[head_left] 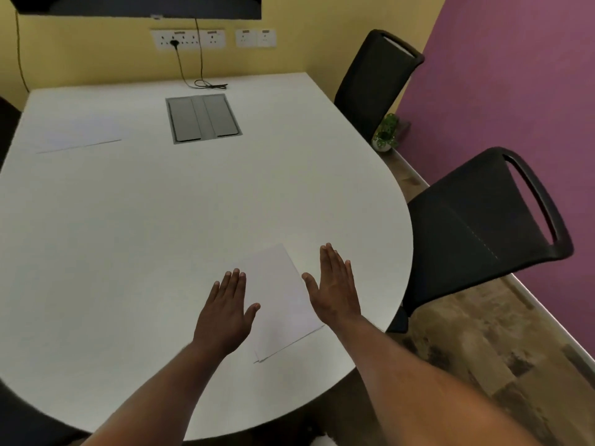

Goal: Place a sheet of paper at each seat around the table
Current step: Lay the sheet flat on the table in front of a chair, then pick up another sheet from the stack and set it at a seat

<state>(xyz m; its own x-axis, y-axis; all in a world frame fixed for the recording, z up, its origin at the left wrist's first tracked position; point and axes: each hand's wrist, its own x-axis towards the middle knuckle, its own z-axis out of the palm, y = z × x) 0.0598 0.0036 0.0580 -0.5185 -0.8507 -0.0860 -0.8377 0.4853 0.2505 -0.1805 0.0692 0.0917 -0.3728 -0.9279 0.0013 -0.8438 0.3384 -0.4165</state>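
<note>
A small stack of white paper sheets [283, 304] lies on the white table [135, 239] near its rounded right end. My left hand [225, 310] hovers flat over the stack's left edge, fingers apart, holding nothing. At the stack's right edge my right hand [336, 284] is held flat as well, empty. Another single sheet [77, 136] lies at the far left of the table. Two black chairs stand on the right side: a near chair [483, 226] and a far chair [373, 85].
A grey cable hatch [203, 118] is set into the table's far middle, with a black cable [206, 83] coiled behind it. Wall sockets [212, 38] and a dark screen [138, 4] are on the yellow wall. A small potted plant [386, 133] sits by the purple wall.
</note>
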